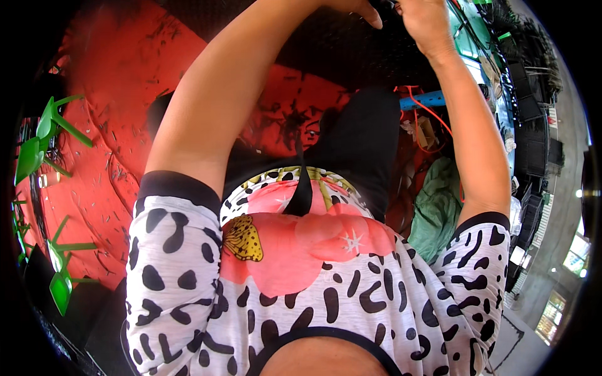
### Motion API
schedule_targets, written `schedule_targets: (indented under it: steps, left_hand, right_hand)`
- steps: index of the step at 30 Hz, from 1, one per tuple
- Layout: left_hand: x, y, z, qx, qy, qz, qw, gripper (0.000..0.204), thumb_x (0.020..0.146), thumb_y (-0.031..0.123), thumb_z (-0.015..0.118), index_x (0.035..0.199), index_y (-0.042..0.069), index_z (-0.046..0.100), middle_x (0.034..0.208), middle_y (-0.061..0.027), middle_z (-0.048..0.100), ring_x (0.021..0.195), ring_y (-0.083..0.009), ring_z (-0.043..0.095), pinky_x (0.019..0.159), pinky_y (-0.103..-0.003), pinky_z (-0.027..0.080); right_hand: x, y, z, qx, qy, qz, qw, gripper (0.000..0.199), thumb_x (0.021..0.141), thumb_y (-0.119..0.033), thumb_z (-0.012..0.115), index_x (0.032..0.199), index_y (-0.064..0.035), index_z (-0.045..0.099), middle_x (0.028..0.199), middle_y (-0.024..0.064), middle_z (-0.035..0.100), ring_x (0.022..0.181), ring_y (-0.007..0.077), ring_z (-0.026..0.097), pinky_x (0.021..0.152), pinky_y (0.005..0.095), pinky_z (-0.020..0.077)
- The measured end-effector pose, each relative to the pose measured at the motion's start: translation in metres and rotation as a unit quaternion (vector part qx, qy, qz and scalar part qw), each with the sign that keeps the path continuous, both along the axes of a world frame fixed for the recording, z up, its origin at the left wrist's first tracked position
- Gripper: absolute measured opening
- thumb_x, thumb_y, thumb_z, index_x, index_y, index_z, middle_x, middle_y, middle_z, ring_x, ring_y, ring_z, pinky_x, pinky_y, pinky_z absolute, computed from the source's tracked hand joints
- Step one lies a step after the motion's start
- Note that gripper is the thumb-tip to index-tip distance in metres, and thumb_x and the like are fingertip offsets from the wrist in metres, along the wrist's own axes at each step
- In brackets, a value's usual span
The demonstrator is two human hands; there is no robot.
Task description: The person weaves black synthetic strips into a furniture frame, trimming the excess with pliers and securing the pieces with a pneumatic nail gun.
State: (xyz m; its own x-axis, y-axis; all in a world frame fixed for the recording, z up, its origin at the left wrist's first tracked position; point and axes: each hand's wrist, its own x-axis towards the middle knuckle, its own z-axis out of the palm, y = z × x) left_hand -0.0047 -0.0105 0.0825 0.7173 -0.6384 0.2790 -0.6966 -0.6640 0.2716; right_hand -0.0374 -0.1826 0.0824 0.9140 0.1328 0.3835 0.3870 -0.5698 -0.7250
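Note:
My left hand (356,6) is at the top edge, mostly cut off by it. One stretched finger or thumb shows, pointing toward my right hand (426,26), and nothing is seen in its grip. My right hand is bent closed around a small dark object (396,5), of which only a sliver shows; its kind cannot be made out. Beneath both hands spreads a large black piece with a rough, textured surface (342,53). It lies beyond my knees, and its far side runs out of view.
Dark scraps litter the red floor covering (132,125). Green plastic stools (47,125) stand at the left. Near my right forearm are a crumpled green sack (436,210), an orange cord (439,119) and a blue tube (426,100). Black crates (530,138) are stacked farther right.

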Motion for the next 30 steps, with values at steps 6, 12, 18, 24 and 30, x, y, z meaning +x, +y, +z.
schedule_targets:
  steps: [6,12,18,24,30]
  left_hand:
    - [-0.006,0.005,0.0,0.0,0.004,-0.035,0.999,0.058,0.06,0.056,0.08,0.091,0.008,0.073,0.088,-0.0133,0.07,0.089,-0.0305,0.067,0.077,-0.042,0.052]
    - [-0.013,-0.001,-0.004,0.022,-0.015,0.022,0.999,0.056,0.059,0.056,0.082,0.088,0.008,0.072,0.089,-0.0128,0.071,0.09,-0.0296,0.068,0.078,-0.042,0.052]
    - [-0.015,-0.006,-0.015,-0.022,-0.055,0.02,0.998,0.055,0.059,0.056,0.082,0.085,0.008,0.072,0.085,-0.0124,0.071,0.087,-0.0305,0.068,0.078,-0.042,0.052]
    - [-0.011,-0.004,-0.017,-0.03,-0.058,0.016,0.998,0.055,0.061,0.057,0.08,0.083,0.008,0.071,0.083,-0.0135,0.07,0.085,-0.0316,0.067,0.076,-0.042,0.052]
    - [-0.009,-0.013,-0.027,-0.067,-0.068,0.012,0.995,0.052,0.071,0.057,0.073,0.083,0.006,0.07,0.081,-0.0138,0.069,0.083,-0.0326,0.067,0.074,-0.043,0.051]
  right_hand:
    - [-0.018,0.016,0.002,0.133,0.044,-0.036,0.989,0.029,0.093,-0.021,0.055,0.068,-0.0079,0.061,0.061,0.0002,0.059,0.054,0.0071,0.047,0.051,0.0226,0.0351]
    - [-0.015,0.016,-0.002,0.163,0.01,0.002,0.987,0.027,0.093,-0.018,0.056,0.069,-0.0059,0.06,0.06,0.0008,0.056,0.054,0.0085,0.047,0.052,0.0236,0.0356]
    - [-0.026,0.013,0.009,0.12,0.006,0.012,0.993,0.028,0.093,-0.018,0.057,0.068,-0.0051,0.058,0.058,0.0026,0.056,0.051,0.009,0.046,0.05,0.0246,0.0353]
    - [-0.021,0.01,0.018,0.136,0.038,0.007,0.99,0.028,0.093,-0.02,0.056,0.069,-0.006,0.057,0.057,0.0043,0.057,0.046,0.0097,0.045,0.045,0.0249,0.0335]
    - [-0.003,0.003,0.012,0.169,0.054,-0.033,0.984,0.029,0.093,-0.018,0.055,0.067,-0.0066,0.058,0.055,0.0043,0.056,0.043,0.0099,0.042,0.042,0.0249,0.031]
